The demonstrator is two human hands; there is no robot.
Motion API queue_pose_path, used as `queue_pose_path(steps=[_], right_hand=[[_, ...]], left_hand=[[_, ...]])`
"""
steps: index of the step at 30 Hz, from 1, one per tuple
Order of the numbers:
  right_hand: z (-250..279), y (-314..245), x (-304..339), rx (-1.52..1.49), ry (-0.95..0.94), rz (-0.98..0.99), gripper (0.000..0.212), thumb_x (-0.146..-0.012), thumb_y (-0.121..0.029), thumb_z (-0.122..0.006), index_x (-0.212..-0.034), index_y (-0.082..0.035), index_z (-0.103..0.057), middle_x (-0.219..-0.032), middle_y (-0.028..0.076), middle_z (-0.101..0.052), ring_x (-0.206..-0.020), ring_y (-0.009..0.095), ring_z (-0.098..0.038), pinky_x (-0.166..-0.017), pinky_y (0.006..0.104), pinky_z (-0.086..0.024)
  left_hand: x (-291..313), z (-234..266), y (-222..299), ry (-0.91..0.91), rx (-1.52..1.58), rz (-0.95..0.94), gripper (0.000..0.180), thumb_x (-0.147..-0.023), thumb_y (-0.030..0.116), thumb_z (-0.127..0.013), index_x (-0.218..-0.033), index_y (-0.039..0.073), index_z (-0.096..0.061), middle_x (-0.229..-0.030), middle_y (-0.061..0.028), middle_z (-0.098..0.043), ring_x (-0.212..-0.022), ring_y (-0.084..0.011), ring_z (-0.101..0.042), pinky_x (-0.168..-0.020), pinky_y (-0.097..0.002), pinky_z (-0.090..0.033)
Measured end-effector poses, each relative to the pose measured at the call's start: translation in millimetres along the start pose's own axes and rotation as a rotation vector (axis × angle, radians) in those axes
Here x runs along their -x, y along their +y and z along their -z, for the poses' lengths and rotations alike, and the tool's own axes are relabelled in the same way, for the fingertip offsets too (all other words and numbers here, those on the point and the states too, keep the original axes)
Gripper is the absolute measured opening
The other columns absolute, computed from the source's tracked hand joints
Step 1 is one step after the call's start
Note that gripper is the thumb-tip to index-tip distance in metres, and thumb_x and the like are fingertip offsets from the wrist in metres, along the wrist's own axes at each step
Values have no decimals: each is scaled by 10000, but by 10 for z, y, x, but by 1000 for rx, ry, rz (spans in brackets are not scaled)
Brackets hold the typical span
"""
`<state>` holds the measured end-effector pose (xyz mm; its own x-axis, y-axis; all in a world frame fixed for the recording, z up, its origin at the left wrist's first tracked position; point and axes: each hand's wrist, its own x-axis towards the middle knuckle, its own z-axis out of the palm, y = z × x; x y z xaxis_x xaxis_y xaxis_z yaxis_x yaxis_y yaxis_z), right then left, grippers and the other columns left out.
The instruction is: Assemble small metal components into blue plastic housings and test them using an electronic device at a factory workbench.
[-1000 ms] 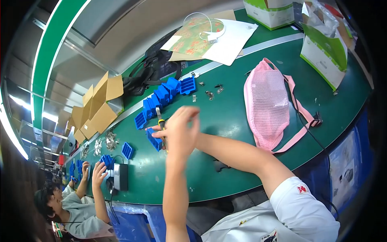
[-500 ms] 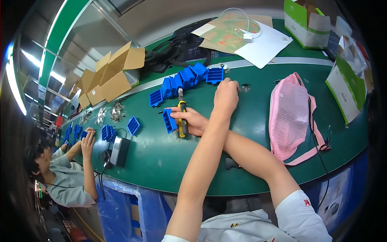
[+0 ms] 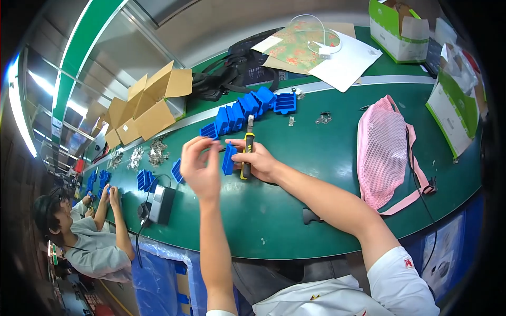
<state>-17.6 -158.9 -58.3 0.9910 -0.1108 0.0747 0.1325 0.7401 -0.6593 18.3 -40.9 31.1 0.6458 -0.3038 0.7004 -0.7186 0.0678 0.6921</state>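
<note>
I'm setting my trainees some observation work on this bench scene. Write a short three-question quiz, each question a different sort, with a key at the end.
1. Which of the camera wearer's hands holds the yellow-and-black tool?
2. True or false: the pink mesh bag lies on the green tabletop, to the right of that tool.
3. What else does the hand with the tool hold?
A) a white cable
B) a blue tray
C) a sheet of paper

Key:
1. The right hand.
2. True.
3. B.
</note>
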Motion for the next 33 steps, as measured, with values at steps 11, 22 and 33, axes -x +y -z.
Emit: queue_pose_path(steps=[11, 22, 33], right_hand=[[-97, -85, 15, 81, 55, -67, 442, -874, -139, -635, -1290, -57, -506, -984, 29, -603, -902, 123, -602, -761, 333, -507], [-92, -97, 46, 142, 0, -83, 481, -889, -132, -586, -1341, -48, -445, -1102, 71, -595, -979, 164, -618, -857, 343, -511], [-112, -97, 33, 102, 7, -86, 501, -857, -136, -632, -1322, -46, -471, -991, 27, -589, -905, 128, -600, -809, 343, -499]], left_hand=[[154, 411, -645, -198, 189, 260, 137, -847, -104, -574, -956, -70, -650, -975, -100, -606, -832, -172, -653, -738, -255, -514], [189, 404, -509, -127, 346, 469, 149, -867, -5, -615, -998, -70, -647, -897, -86, -645, -738, -134, -615, -668, -259, -518], [169, 414, -485, -156, 371, 484, 193, -845, -15, -633, -1035, -39, -607, -909, -84, -647, -741, -137, -614, -695, -260, -502]])
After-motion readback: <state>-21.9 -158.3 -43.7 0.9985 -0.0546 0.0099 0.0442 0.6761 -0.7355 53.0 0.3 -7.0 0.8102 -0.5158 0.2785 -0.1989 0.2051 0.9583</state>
